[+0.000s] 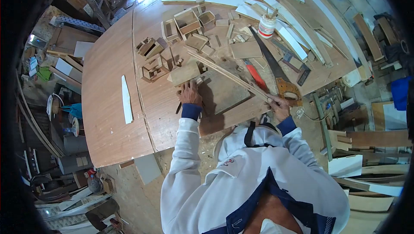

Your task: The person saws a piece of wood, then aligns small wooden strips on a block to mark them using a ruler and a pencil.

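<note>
In my right hand (279, 107) are the near ends of long thin wooden strips (230, 74), which slant away to the upper left across the workbench. My left hand (189, 92) has its fingers curled over a small wooden piece (198, 81), partly hidden under them. Just beyond it lies a small rectangular wooden panel (184, 73). A flat board (224, 94) rests between my hands, below the strips. Close to my right hand are a red-handled tool (256, 77) and a handsaw (288, 91), its blade pointing away from me.
Small open wooden boxes (187, 20) and several offcuts cluster at the middle back. A white jar (266, 26) holds brushes or sticks. Long white-faced strips (284, 27) lie at the right back. One white strip (126, 99) is on the left. Stacked timber (362, 191) stands at lower right.
</note>
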Demonstrator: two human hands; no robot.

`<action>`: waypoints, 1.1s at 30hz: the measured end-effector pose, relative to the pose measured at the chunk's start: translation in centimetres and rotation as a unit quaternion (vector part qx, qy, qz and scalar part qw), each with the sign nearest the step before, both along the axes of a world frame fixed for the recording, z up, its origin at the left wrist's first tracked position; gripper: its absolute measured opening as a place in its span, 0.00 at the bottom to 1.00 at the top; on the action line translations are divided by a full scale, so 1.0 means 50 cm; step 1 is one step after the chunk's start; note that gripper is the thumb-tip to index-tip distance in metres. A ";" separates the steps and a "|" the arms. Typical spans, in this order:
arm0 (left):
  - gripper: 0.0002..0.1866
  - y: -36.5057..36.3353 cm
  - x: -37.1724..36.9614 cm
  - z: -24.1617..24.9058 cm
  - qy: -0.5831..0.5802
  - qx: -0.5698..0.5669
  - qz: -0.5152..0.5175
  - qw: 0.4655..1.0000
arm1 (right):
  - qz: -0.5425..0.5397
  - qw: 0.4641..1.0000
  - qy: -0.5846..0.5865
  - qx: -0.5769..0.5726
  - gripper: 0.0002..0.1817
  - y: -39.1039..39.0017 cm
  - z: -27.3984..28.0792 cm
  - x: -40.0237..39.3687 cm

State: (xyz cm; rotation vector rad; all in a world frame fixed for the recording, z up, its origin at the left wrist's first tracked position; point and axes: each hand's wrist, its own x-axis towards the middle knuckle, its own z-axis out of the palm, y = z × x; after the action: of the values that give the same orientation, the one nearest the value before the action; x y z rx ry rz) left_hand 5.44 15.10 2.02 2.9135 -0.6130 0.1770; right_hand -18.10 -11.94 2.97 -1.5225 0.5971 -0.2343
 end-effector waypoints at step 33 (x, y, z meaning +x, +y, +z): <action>0.17 -0.167 -0.138 0.094 -0.019 -0.130 -0.335 0.933 | 0.076 0.994 -0.054 -0.052 0.12 -0.023 0.076 0.095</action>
State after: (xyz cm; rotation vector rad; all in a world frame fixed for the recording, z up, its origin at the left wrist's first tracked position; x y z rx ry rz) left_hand -1.48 6.77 6.71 2.2952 -1.4167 0.2055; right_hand -13.35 -13.10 6.75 -1.6357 0.3857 -0.2324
